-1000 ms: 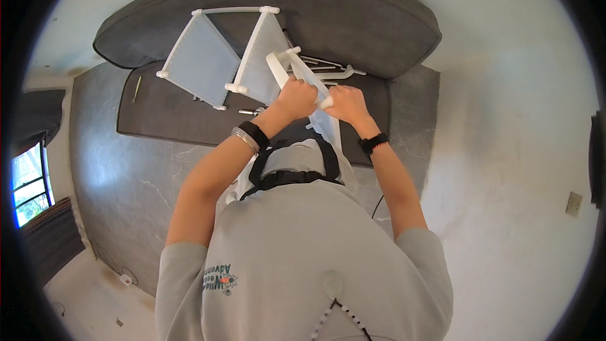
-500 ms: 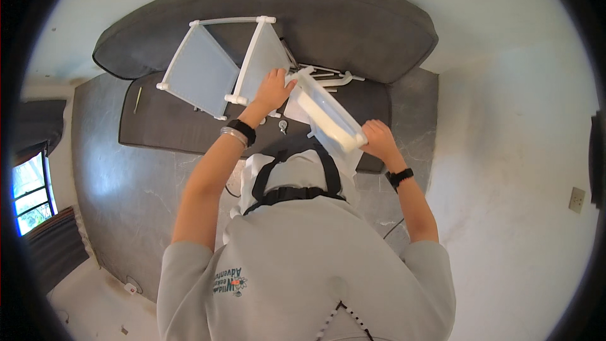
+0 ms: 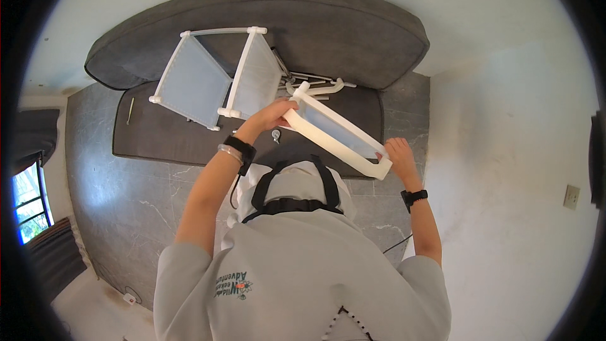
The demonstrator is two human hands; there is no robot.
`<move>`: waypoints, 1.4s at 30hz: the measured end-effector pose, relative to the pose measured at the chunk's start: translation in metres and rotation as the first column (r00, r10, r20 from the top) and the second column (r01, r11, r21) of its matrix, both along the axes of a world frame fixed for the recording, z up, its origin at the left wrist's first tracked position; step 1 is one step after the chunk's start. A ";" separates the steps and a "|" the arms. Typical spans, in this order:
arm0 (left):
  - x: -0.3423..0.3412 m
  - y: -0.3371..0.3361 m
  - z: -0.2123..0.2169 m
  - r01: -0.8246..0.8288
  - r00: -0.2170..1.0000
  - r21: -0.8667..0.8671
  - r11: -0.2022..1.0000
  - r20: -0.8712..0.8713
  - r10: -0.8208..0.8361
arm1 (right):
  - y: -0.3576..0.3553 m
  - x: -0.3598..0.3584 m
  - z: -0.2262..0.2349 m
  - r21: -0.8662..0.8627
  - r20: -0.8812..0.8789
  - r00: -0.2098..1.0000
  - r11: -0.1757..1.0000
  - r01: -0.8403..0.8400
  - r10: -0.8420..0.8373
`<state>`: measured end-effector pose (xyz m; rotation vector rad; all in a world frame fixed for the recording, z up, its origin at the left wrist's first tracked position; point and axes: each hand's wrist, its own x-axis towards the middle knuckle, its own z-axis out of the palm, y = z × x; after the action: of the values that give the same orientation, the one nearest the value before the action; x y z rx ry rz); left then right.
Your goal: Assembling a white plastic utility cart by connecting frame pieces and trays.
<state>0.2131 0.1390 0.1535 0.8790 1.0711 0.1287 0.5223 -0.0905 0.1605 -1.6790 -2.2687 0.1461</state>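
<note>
Between my hands, tilted over the sofa seat, is a white rectangular shelf tray (image 3: 341,153) with raised rims and a bluish translucent panel. My left hand (image 3: 278,113) is closed on its upper left end. At the lower right end my right hand (image 3: 399,155) grips the corner, its fingers curled round the rim. A white rack frame (image 3: 237,82) with two translucent panels stands on the seat, left of and beyond the tray. A small caster wheel (image 3: 276,134) lies by my left hand. Behind the tray lie several white tubes (image 3: 322,91) and a curved white piece (image 3: 339,85).
The dark grey sofa (image 3: 341,35) stands against the wall, its seat (image 3: 148,136) holding the parts. A thin pale stick (image 3: 130,112) lies at its left. Grey marble-look floor (image 3: 107,170) surrounds it. A white wall (image 3: 505,151) with a socket (image 3: 571,197) rises at the right.
The tray has turned in my hands, so its panel and long rim now face up more. Its right end and my right hand have moved right and nearer; my left hand has come slightly nearer.
</note>
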 end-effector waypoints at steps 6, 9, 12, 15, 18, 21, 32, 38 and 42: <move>0.012 0.006 0.071 0.040 0.990 0.247 0.968 0.123 -0.073 | 0.014 0.006 0.028 0.198 0.020 1.000 0.980 0.018 -0.022; 0.021 0.001 0.115 -0.064 0.992 0.516 0.854 0.126 -0.001 | 0.011 0.008 0.042 0.276 0.070 0.997 0.961 0.009 -0.030; 0.024 -0.003 0.172 -0.053 0.991 0.635 0.771 0.130 -0.040 | 0.010 0.005 0.059 0.433 0.067 0.989 0.897 0.093 -0.135; 0.026 -0.015 0.225 0.004 0.992 0.756 0.655 0.081 -0.099 | 0.012 0.002 0.062 0.506 0.052 0.979 0.851 0.143 -0.195; 0.027 -0.028 0.245 0.058 0.986 0.914 0.401 0.009 -0.164 | 0.024 -0.003 0.047 0.352 0.118 0.946 0.904 0.244 -0.301; 0.033 -0.030 0.234 0.113 0.976 0.956 0.270 -0.056 -0.212 | 0.043 -0.025 0.044 0.206 0.163 0.930 0.933 0.296 -0.331; 0.079 -0.014 0.148 0.228 0.954 0.972 -0.065 -0.236 -0.187 | 0.153 -0.099 0.147 0.370 -0.664 0.719 0.745 0.556 -0.206; 0.117 -0.007 0.163 0.190 0.972 0.980 -0.063 -0.197 -0.132 | 0.194 -0.079 0.174 0.232 -0.418 0.743 0.729 0.644 -0.523; 0.136 0.003 0.178 0.198 0.975 0.980 0.025 -0.194 -0.110 | 0.214 -0.058 0.185 0.169 -0.374 0.739 0.742 0.649 -0.560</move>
<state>0.3489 0.1421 0.3311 2.3673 0.7927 0.7776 0.4640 0.1234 0.3460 -1.9782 -1.3394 -0.0805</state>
